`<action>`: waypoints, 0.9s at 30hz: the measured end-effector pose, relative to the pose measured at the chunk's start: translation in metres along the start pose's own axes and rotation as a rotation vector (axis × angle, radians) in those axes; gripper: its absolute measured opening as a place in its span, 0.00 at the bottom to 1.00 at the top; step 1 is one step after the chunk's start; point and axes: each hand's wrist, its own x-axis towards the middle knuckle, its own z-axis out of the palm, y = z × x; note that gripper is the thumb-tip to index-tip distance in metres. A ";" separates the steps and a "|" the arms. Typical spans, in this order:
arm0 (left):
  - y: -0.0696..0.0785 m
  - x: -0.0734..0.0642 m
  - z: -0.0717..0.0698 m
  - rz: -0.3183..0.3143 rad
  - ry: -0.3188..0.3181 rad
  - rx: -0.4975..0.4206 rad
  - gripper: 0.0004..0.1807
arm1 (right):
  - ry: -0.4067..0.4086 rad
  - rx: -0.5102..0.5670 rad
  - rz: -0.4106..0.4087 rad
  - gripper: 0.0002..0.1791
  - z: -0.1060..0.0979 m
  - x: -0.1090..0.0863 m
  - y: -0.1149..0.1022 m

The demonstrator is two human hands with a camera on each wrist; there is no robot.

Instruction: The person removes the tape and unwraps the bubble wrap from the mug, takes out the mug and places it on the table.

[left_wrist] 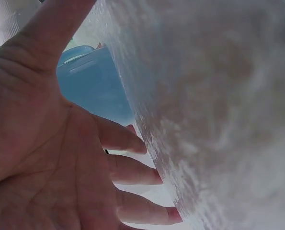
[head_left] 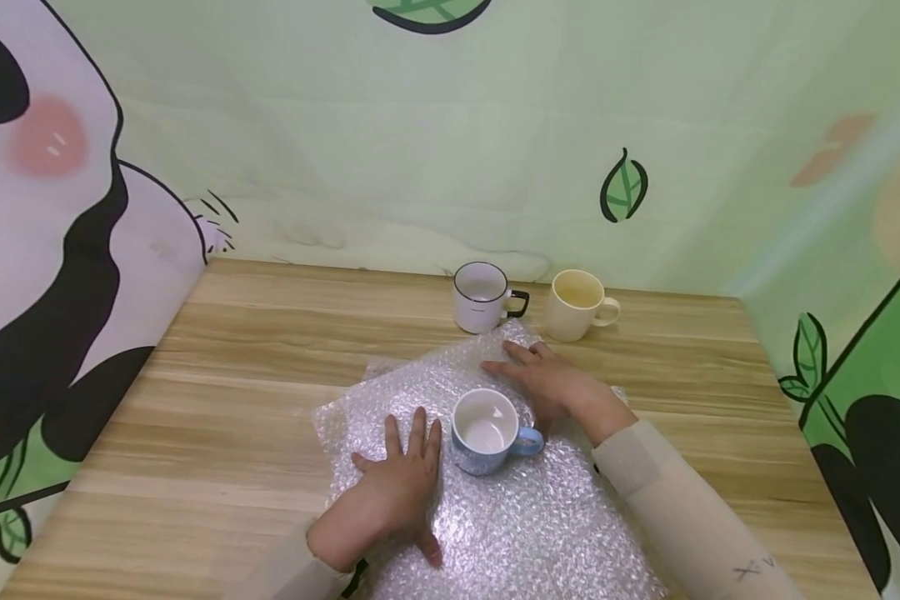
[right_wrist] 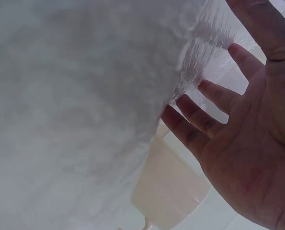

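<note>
A blue mug [head_left: 484, 433] with a white inside stands upright on a sheet of bubble wrap [head_left: 510, 525], its handle pointing right. Just left of the mug, my left hand [head_left: 399, 487] lies with spread fingers on the wrap. In the left wrist view, the fingertips [left_wrist: 173, 215] touch the wrap and the blue mug [left_wrist: 92, 84] shows behind the thumb. My right hand [head_left: 551, 383] is beyond and right of the mug, fingers extended over the wrap's far part. The right wrist view shows its fingertips [right_wrist: 168, 112] at the wrap's surface.
Behind the wrap stand a white mug [head_left: 480, 304] with a black rim and handle, and a cream-yellow mug [head_left: 570, 312] close to the right hand. All rest on a wooden table [head_left: 255, 350]. A printed cloth backdrop [head_left: 330, 150] rises at the table's back edge.
</note>
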 end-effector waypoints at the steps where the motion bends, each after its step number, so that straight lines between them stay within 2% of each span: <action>1: 0.000 0.000 0.000 0.000 -0.001 0.003 0.94 | 0.001 -0.002 -0.003 0.72 0.000 0.000 0.000; 15: 0.000 -0.004 0.001 0.004 0.002 0.041 0.94 | -0.002 -0.047 -0.019 0.71 0.001 0.005 -0.003; 23: -0.003 -0.005 -0.001 0.037 0.012 0.108 0.94 | -0.011 -0.024 -0.015 0.70 0.002 0.006 -0.001; 27: -0.006 -0.003 -0.006 0.069 -0.001 0.087 0.93 | -0.036 -0.003 0.001 0.70 0.000 0.005 0.001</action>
